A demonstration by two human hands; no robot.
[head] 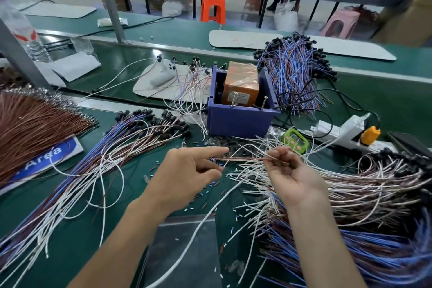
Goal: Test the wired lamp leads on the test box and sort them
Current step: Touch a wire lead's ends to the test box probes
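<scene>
a: whereabouts of the lead under test?
b: up off the green bench mat (79,241), just in front of the blue test box (238,121). one brown lamp lead (243,158), stretched roughly level between both hands.
a: fingers?
b: left hand (187,170): index out straight, thumb and remaining fingers closed narrow on the lead's left end. right hand (292,177): palm up, fingers curled in, thumb and fingertips pinching the lead further along.
a: inside the box?
b: an orange block (240,84); two screws (234,100) standing up at the near rim.
a: further out?
b: left pile of leads (98,159), fanned, blue, brown and white with black lamp heads. right pile of leads (364,192), bigger and tangled, running under the right wrist. back pile of leads (294,72) behind the box, to its right. far left, a bundle of brown wires (32,124). right of the box a green hand counter (295,141), then a white power strip (336,132) with an orange plug (370,135).
</scene>
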